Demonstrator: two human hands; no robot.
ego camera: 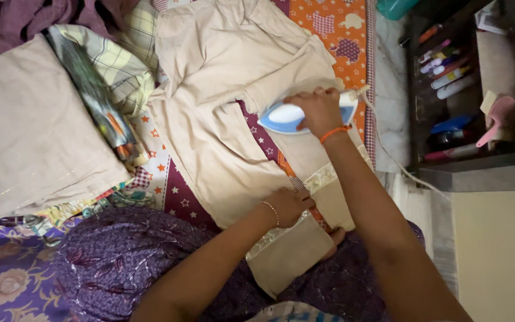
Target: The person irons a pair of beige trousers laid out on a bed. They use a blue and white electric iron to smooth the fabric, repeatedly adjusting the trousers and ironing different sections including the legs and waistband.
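A beige pair of trousers lies spread over a patterned orange and maroon cloth. My right hand, with an orange band at the wrist, grips the handle of a white and blue clothes iron resting on one trouser leg. My left hand, wearing a thin bracelet, presses down on the trouser leg near its gold-trimmed hem. The hem end hangs over my lap.
A folded beige cloth lies at the left, beside checked and printed fabrics. The iron's cord runs right over the floor. A dark shelf holds bottles, tubes and a pink comb.
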